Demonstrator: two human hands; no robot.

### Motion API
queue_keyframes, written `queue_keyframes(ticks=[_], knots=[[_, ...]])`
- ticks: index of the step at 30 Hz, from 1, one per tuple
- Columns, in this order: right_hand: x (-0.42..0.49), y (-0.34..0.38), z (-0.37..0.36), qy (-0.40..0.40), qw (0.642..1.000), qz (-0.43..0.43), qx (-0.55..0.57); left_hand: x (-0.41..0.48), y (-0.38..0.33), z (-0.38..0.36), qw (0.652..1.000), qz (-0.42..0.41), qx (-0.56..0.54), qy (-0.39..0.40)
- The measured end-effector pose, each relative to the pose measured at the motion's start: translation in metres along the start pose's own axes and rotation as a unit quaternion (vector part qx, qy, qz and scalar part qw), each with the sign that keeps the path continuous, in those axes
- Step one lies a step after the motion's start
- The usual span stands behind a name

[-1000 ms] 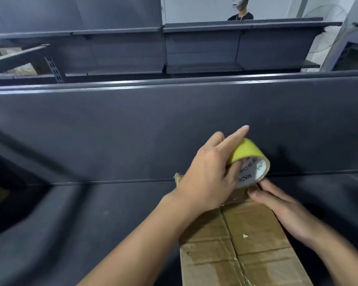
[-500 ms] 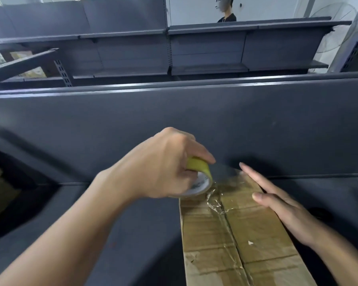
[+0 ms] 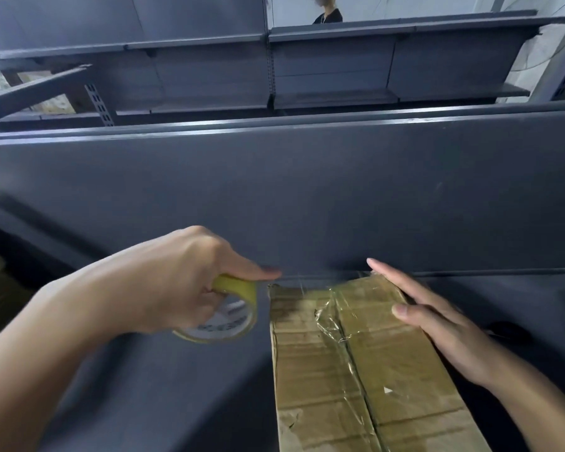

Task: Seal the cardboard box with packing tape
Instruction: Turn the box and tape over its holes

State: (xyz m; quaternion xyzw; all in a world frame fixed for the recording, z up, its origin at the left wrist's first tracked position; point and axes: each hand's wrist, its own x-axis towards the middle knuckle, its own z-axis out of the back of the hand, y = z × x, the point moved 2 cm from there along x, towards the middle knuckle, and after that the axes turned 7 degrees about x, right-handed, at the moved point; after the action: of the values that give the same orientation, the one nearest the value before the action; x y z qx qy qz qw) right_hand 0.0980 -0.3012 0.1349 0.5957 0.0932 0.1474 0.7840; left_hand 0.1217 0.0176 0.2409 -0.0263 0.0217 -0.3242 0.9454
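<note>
A long brown cardboard box (image 3: 395, 370) lies on a dark grey shelf, its flaps closed along a centre seam under crinkled clear tape. My left hand (image 3: 180, 282) grips a yellow roll of packing tape (image 3: 229, 311) just left of the box's far left corner. A clear strip of tape (image 3: 320, 283) stretches from the roll across the box's far end. My right hand (image 3: 437, 321) lies flat with fingers spread on the box's right edge, near the far corner.
A tall dark grey panel (image 3: 340, 197) rises right behind the box. Grey metal shelving (image 3: 372, 60) stands beyond it, with a person (image 3: 328, 11) behind that. The grey shelf surface (image 3: 177, 386) spreads to the left of the box.
My left hand has carried the roll from above the box's far end down and left past its corner, drawing tape across. My right hand has flattened on the right edge.
</note>
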Motion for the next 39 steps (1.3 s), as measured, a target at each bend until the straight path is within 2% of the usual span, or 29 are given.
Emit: queue_keyframes(ticks=[6,12,15,18,21,23,28,31,33,39], knots=[[-0.001,0.002,0.000,0.003,1.000,-0.004,-0.013,-0.029,0.015,-0.039,0.999,0.008,0.004,-0.038],[-0.004,0.010,-0.002,0.004,0.998,-0.023,-0.058,-0.031,0.012,-0.076,0.986,0.008,-0.063,-0.152],[-0.006,0.021,0.000,0.017,0.990,-0.046,-0.131,-0.031,0.012,-0.083,0.986,-0.010,-0.091,-0.138],[-0.007,0.040,0.004,0.062,0.944,-0.079,-0.315,-0.029,0.009,-0.089,0.983,-0.015,-0.113,-0.145],[-0.006,0.057,-0.003,0.095,0.844,-0.117,-0.515,-0.026,0.001,-0.095,0.975,-0.017,-0.130,-0.182],[-0.006,0.061,-0.019,0.086,0.803,-0.113,-0.579,-0.025,-0.005,-0.099,0.967,-0.021,-0.145,-0.206],[-0.002,0.060,-0.041,0.023,0.806,-0.060,-0.589,-0.026,-0.013,-0.110,0.950,-0.001,-0.168,-0.262],[-0.001,0.069,-0.053,0.091,0.804,-0.087,-0.582,-0.024,-0.015,-0.112,0.947,0.011,-0.159,-0.278],[0.000,0.071,-0.057,0.129,0.790,-0.112,-0.589,-0.023,-0.015,-0.111,0.945,0.008,-0.154,-0.288],[0.000,0.077,-0.075,0.165,0.804,-0.103,-0.563,-0.022,-0.013,-0.113,0.942,0.011,-0.156,-0.297]])
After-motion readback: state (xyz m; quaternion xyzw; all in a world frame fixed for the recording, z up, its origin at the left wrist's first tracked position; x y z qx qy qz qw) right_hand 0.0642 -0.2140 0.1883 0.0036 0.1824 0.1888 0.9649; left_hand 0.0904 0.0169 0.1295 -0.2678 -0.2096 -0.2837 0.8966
